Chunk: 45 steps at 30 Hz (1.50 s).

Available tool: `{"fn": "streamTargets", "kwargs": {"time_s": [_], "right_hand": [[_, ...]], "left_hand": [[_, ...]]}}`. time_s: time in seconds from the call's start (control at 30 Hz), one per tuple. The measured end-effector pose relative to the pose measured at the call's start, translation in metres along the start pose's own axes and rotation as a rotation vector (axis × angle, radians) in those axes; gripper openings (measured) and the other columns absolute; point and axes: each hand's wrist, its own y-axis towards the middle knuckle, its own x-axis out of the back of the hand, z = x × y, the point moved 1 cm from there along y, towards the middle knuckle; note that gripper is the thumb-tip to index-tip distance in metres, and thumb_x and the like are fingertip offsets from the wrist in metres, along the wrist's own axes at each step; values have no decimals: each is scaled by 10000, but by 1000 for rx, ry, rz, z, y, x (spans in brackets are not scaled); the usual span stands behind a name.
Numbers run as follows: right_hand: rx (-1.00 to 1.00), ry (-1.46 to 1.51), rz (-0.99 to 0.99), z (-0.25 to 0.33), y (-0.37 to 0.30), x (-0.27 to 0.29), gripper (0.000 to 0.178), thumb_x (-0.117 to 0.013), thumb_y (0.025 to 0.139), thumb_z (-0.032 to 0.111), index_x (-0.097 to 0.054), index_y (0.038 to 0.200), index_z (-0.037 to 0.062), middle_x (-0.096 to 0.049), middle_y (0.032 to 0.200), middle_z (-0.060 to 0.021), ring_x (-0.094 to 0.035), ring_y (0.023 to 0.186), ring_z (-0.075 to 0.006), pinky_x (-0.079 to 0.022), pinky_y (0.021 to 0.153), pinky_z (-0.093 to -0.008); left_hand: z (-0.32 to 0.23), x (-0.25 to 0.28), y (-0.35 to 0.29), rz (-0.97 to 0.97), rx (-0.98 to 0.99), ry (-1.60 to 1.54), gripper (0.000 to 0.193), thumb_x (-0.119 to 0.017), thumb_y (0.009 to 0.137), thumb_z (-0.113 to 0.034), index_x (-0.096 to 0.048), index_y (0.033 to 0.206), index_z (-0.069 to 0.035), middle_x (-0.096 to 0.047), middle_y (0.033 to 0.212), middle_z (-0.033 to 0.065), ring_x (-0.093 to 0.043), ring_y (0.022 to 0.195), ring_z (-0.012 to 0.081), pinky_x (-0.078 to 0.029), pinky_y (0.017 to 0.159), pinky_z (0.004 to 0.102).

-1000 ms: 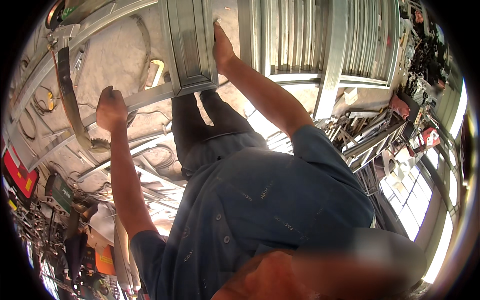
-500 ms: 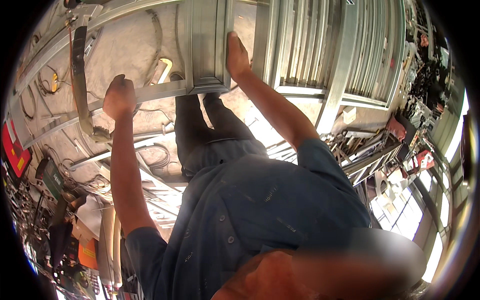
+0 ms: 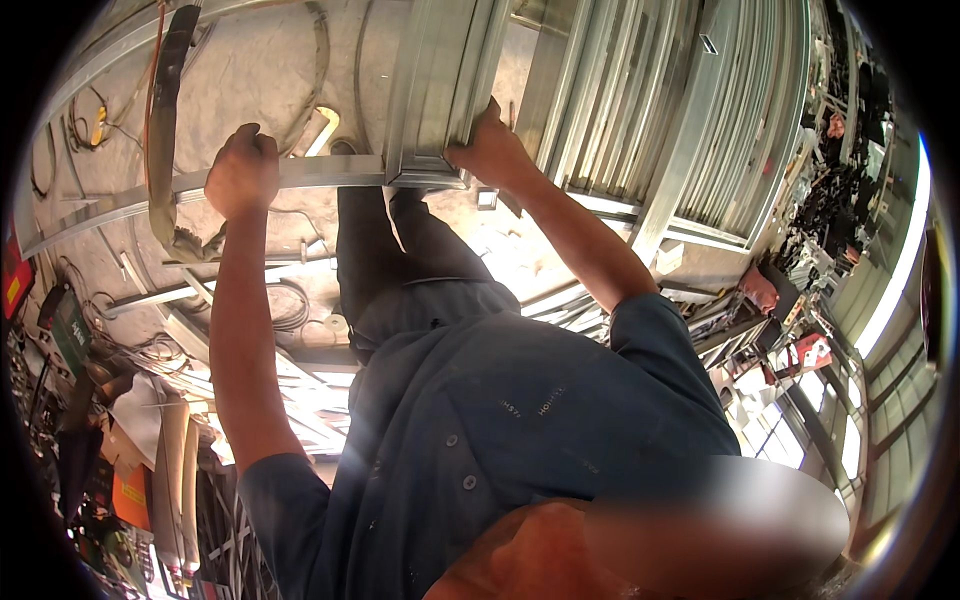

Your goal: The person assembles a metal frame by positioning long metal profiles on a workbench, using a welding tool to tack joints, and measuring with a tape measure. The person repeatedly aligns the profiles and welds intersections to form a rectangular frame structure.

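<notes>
My left hand [image 3: 242,172] is closed around a long grey metal rail [image 3: 325,172], which runs crosswise in front of my legs. Joined to the rail on the right is a grey metal panel [image 3: 440,90] with a moulded border. At this panel's near right corner my right hand [image 3: 495,150] grips the outer edge, its fingertips partly hidden by the metal. Just left of my left hand, a dark wrapped hose or strap [image 3: 165,120] hangs over the rail.
Slatted metal frames [image 3: 610,90] stand close on the right. On the floor lie a yellow-handled tool [image 3: 322,130], a coiled cable [image 3: 290,305] and many metal strips. A green box [image 3: 65,330] and an orange item [image 3: 131,495] sit at the left among clutter.
My right hand has moved down the panel's side to its near corner. The panel and rail appear shifted slightly to the right in the view. My left hand still grips the rail.
</notes>
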Motion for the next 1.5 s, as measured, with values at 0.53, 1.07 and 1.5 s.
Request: {"fn": "streamTargets", "kwargs": {"time_s": [0.53,1.07,1.5], "right_hand": [[-34,-97,25,12,-6,4,1010,-779,822,282,-112,1355,-258,-656,1005,-392,-699,980,-460,-559,904,-458],[-40,-42,63,1,2,-5,1071,-778,826,341,-56,1356,-246,-600,1073,-455,-676,1018,-498,-561,908,-471],[-33,-73,84,9,-1,3,1139,-811,746,272,-19,1335,-297,-602,1072,-436,-683,1009,-466,-575,857,-395]], "left_hand": [[-7,9,0,42,27,4,313,-537,901,-353,-722,1122,-228,-746,1063,82,-716,938,336,-569,788,486],[-5,5,0,16,25,-6,307,-539,894,-347,-723,1112,-235,-751,1043,75,-721,918,335,-573,772,486],[-4,6,0,4,22,-20,295,-544,891,-338,-725,1099,-234,-751,1023,78,-720,899,340,-573,753,495]]}}
